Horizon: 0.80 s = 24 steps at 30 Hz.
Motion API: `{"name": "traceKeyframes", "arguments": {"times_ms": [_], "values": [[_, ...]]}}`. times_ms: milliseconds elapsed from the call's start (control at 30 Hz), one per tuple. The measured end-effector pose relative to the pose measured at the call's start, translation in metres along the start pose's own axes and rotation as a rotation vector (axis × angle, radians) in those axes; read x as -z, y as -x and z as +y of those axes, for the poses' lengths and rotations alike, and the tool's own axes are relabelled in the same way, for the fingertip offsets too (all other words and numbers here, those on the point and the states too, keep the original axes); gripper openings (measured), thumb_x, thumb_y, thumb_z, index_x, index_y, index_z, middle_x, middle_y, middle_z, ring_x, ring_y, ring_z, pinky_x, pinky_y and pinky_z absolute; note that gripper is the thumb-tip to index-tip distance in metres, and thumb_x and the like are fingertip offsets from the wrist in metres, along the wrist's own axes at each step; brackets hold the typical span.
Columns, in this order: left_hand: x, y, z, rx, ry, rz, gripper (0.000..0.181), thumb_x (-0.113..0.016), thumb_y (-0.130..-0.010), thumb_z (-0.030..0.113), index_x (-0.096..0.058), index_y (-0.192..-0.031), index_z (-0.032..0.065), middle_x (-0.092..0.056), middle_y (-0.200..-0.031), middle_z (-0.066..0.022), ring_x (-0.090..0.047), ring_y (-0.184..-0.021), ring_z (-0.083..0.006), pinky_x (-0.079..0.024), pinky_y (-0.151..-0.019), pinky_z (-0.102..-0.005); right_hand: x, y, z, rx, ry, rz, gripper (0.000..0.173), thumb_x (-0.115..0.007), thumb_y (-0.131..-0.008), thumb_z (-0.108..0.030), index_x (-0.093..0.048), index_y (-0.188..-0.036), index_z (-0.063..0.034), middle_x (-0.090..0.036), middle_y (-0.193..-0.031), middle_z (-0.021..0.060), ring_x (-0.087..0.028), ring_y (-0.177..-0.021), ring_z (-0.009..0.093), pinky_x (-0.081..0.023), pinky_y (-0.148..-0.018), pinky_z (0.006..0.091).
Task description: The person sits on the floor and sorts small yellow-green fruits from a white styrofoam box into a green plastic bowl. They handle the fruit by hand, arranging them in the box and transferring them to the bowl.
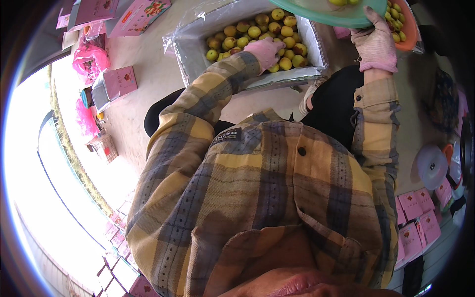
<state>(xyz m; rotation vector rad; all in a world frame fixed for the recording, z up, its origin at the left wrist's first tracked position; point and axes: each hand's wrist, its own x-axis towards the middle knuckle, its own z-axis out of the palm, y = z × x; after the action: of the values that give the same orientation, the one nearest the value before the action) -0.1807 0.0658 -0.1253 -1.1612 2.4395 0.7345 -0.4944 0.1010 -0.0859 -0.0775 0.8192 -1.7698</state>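
My left hand (265, 52), in a pink glove, reaches into a cardboard box (183, 61) lined with clear plastic film. Its fingers touch yellow-green and reddish fruits (254, 32) that look like jujubes; whether it grips one is hidden. At the upper right, my right hand (374, 46) wears a pale, pink-cuffed glove and holds the rim of a green plastic basin (334, 16), thumb over the edge. A few green fruits (338, 2) lie in this tilted basin, which overlaps the box's far right corner.
An orange basin (410, 42) of similar fruits stands beyond my right hand. Pink printed cartons (124, 80) and pink plastic bags (91, 61) lie at the left. More pink cartons (412, 206) are stacked at the lower right, near a whitish round plastic object (432, 167).
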Motion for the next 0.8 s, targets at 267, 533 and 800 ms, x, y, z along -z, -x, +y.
{"name": "traceKeyframes", "arguments": {"times_ms": [267,533,800], "values": [[0.005,-0.008,-0.014,0.057,0.363,0.187,0.058,-0.077,-0.071,0.029,-0.063,-0.120,0.0010,-0.064,-0.112,-0.0200,-0.066,-0.101,-0.0310,-0.054,-0.088,-0.0400,-0.056,0.041,0.008,0.105,0.103,0.036,0.031,-0.069,-0.091,-0.006,-0.061,-0.121,-0.0034,-0.065,-0.117,0.0090,-0.066,-0.102,0.023,-0.059,-0.085,0.0378],[0.078,0.047,-0.018,-0.063,1.313,0.589,0.047,-0.073,-0.081,0.010,-0.056,-0.121,-0.0078,-0.066,-0.104,-0.0129,-0.067,-0.091,-0.0179,-0.057,-0.081,-0.0283,-0.050,0.040,0.003,0.133,0.123,0.009,0.029,-0.066,-0.092,-0.006,-0.061,-0.120,-0.0012,-0.066,-0.115,0.0092,-0.066,-0.103,0.022,-0.059,-0.087,0.0372],[0.045,0.018,-0.028,0.010,0.504,0.360,0.056,-0.079,-0.074,0.027,-0.063,-0.120,-0.0009,-0.067,-0.112,-0.0202,-0.066,-0.105,-0.0312,-0.052,-0.096,-0.0385,-0.054,0.041,0.006,0.146,0.127,0.009,0.029,-0.066,-0.092,-0.005,-0.060,-0.120,0.0009,-0.064,-0.118,0.0114,-0.065,-0.106,0.024,-0.058,-0.091,0.0395]]}}
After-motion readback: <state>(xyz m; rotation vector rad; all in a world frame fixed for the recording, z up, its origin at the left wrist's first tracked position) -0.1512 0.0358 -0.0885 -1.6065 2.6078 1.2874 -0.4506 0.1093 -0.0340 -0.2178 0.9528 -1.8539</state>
